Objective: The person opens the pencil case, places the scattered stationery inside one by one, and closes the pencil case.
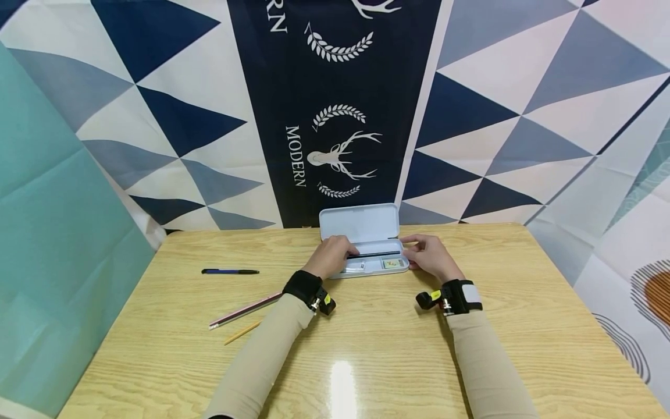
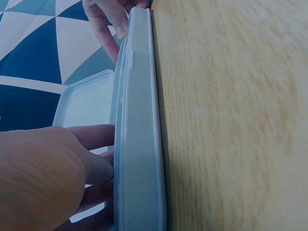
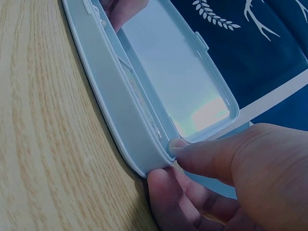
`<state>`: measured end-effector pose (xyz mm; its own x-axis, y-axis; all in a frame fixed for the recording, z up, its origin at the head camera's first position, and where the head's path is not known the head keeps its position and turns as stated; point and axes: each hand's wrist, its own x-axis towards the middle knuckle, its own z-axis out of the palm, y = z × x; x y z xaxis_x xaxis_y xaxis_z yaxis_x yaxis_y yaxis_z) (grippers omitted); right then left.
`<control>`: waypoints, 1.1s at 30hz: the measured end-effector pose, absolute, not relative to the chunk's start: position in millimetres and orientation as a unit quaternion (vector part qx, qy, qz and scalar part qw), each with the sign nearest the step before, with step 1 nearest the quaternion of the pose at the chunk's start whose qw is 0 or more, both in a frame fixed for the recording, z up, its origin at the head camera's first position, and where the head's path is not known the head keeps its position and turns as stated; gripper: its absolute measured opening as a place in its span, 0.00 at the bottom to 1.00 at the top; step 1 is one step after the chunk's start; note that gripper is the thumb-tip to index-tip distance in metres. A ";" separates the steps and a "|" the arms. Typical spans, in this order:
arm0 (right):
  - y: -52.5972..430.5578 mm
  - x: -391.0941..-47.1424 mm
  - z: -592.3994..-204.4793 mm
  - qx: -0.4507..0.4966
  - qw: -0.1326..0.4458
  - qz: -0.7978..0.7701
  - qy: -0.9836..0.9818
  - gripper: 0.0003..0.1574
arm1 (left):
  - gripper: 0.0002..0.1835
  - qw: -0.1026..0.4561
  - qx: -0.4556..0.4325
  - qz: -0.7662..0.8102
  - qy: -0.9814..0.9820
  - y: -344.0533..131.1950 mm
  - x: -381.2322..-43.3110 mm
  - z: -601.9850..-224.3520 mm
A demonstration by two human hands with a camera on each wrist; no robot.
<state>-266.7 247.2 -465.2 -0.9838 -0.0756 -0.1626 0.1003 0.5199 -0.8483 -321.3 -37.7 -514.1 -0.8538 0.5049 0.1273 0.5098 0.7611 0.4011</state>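
Observation:
A light blue pencil case (image 1: pixel 366 273) lies open on the table, its lid (image 1: pixel 361 224) raised at the back. My left hand (image 1: pixel 331 256) reaches into its left part, with fingers curled at the left end of a dark pencil (image 1: pixel 379 254) in the long compartment. In the left wrist view, the case's front wall hides the tips of the left fingers (image 2: pixel 98 168). My right hand (image 1: pixel 430 256) pinches the case's right end, with the thumb (image 3: pixel 192 151) on the rim and other fingers against the outer side. A small yellow-green patterned item (image 1: pixel 392 264) sits in the front right compartment.
A blue and black pen (image 1: pixel 230 272) lies at the left of the table (image 1: pixel 377 349). Nearer are striped pencils (image 1: pixel 243 311) and a yellow pencil (image 1: pixel 242 333), partly beside my left forearm. Patterned cloth (image 1: pixel 335 116) hangs behind the table's back edge.

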 end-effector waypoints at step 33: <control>244.9 -266.1 -464.7 0.012 0.089 -0.488 0.868 0.28 | 0.10 0.069 -0.265 -0.218 -0.937 -40.6 -268.6 -443.6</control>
<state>-266.1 244.9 -464.7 -0.9840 -0.0651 -0.1661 0.1082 0.5227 -0.8456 -268.6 -40.6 -443.6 -0.8501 0.4663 0.2449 0.5265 0.7646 0.3718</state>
